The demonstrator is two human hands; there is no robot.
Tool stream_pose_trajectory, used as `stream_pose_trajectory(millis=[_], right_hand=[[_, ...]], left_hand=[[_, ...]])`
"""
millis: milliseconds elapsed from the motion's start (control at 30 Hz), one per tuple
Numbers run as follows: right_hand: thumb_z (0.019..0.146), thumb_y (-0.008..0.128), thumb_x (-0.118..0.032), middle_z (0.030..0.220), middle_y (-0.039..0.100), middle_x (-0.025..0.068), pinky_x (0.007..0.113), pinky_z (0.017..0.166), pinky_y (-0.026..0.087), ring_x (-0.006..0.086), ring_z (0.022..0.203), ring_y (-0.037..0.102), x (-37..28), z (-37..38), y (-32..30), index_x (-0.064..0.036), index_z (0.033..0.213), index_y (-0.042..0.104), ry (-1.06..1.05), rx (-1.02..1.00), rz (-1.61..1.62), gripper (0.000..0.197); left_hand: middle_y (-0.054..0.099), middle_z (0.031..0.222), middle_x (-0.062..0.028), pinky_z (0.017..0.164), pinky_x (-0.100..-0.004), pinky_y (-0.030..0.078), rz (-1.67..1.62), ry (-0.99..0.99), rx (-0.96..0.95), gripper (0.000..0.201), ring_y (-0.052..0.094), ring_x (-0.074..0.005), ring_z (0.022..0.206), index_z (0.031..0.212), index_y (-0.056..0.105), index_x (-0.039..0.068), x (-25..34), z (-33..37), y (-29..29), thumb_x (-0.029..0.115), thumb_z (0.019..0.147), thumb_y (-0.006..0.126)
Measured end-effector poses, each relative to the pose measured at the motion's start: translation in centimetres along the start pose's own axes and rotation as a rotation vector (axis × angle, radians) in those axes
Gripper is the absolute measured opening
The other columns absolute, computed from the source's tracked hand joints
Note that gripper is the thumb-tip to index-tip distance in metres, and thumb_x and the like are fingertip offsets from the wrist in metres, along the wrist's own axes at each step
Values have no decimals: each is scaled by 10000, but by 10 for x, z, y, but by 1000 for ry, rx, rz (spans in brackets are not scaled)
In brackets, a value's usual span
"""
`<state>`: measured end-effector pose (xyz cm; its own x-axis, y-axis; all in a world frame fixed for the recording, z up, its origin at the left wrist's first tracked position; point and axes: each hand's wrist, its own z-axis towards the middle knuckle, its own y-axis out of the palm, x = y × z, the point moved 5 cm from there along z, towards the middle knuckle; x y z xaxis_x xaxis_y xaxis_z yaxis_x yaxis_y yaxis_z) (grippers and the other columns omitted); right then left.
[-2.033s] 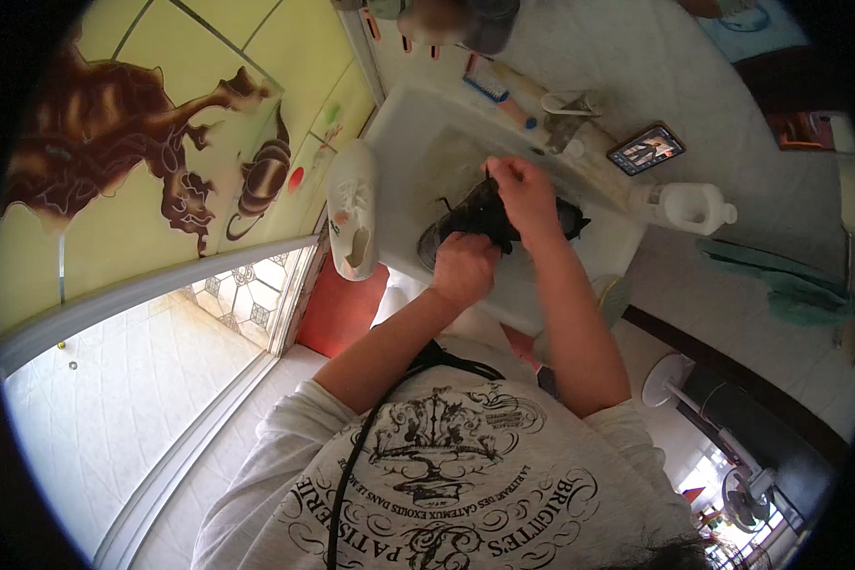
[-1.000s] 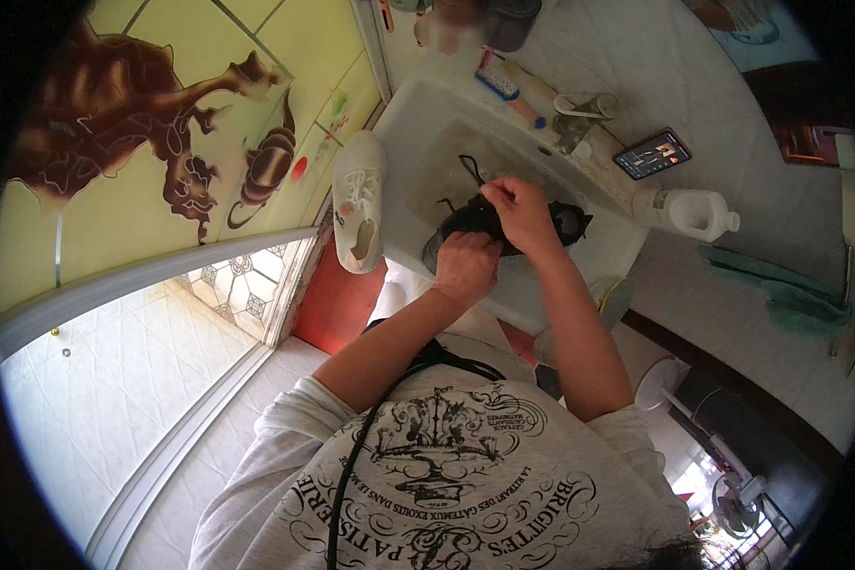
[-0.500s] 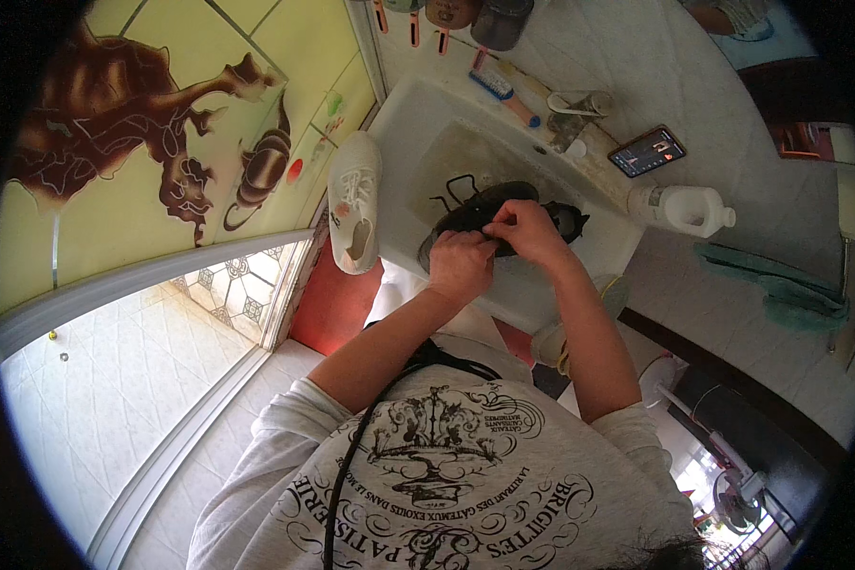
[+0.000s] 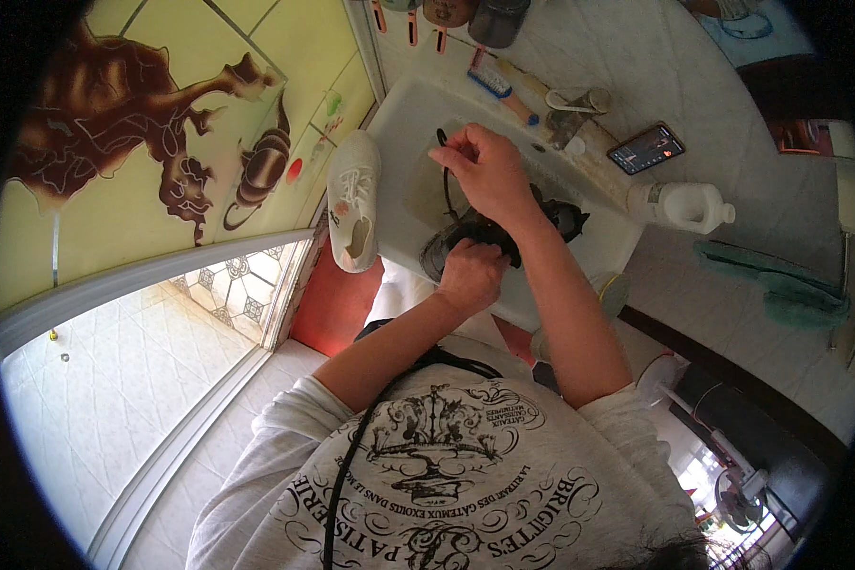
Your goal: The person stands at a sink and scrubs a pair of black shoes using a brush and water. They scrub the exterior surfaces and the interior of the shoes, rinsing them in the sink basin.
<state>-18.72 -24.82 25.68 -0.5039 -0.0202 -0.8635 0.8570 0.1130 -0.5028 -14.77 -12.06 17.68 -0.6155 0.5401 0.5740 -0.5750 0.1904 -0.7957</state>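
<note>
A dark, wet-looking shoe (image 4: pixel 562 218) lies in the white sink (image 4: pixel 404 109), partly hidden by my hands. My left hand (image 4: pixel 475 274) is closed on the shoe's near side, its fingertips bent into the dark material. Above and beyond it, my right hand (image 4: pixel 489 169) pinches a black shoelace (image 4: pixel 448 195) between thumb and fingers. The lace runs from the shoe up to the pinch, and a short end sticks out past the fingers. Cloudy water seems to cover the sink's bottom.
A white canvas shoe (image 4: pixel 353 199) rests on the sink's left rim. Along the back ledge are a blue-and-white brush (image 4: pixel 496 85), a tap (image 4: pixel 579 109) and a phone (image 4: pixel 646 148). A white jug (image 4: pixel 686 209) and green cloth (image 4: pixel 779 285) are at the right.
My right hand has moved up and to the left, away from my left hand, drawing the lace upward. My left hand has shifted slightly right along the shoe.
</note>
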Motion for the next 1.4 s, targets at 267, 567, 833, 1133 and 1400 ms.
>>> stream_pose_trajectory(millis=[267,567,833,1133,1400], right_hand=[[876,656,-238,815,652,109,334,641,475,194,725,608,87,-35,-55,10,945,625,316,94,-204,259],[885,639,-217,895,660,141,409,735,495,289,805,637,178,-107,-114,-14,980,639,657,456,-513,225],[854,630,-140,925,649,153,407,747,492,307,815,633,169,-118,-89,-23,1027,620,297,675,-584,210],[822,666,-171,892,672,129,357,722,505,266,826,654,105,-71,6,-34,945,655,438,-187,-398,185],[820,678,-172,841,679,87,330,690,494,169,773,629,130,-81,-2,8,935,670,513,-242,-38,214]], left_hand=[[591,731,-33,671,-365,461,-12,-59,114,183,610,-222,704,865,714,122,-12,-7,-5,122,696,646],[578,729,-43,680,-379,457,0,-47,120,158,601,-226,707,871,702,102,-11,-8,-7,125,728,638],[574,726,-50,618,-361,462,14,-32,136,163,600,-230,685,885,697,94,-11,-7,-6,122,741,625],[573,745,-67,615,-386,468,7,-21,110,84,598,-259,673,777,645,94,-15,-11,0,134,703,641],[579,822,-115,690,-422,493,-261,-173,201,192,602,-315,788,906,609,52,-14,-6,-25,106,730,665]])
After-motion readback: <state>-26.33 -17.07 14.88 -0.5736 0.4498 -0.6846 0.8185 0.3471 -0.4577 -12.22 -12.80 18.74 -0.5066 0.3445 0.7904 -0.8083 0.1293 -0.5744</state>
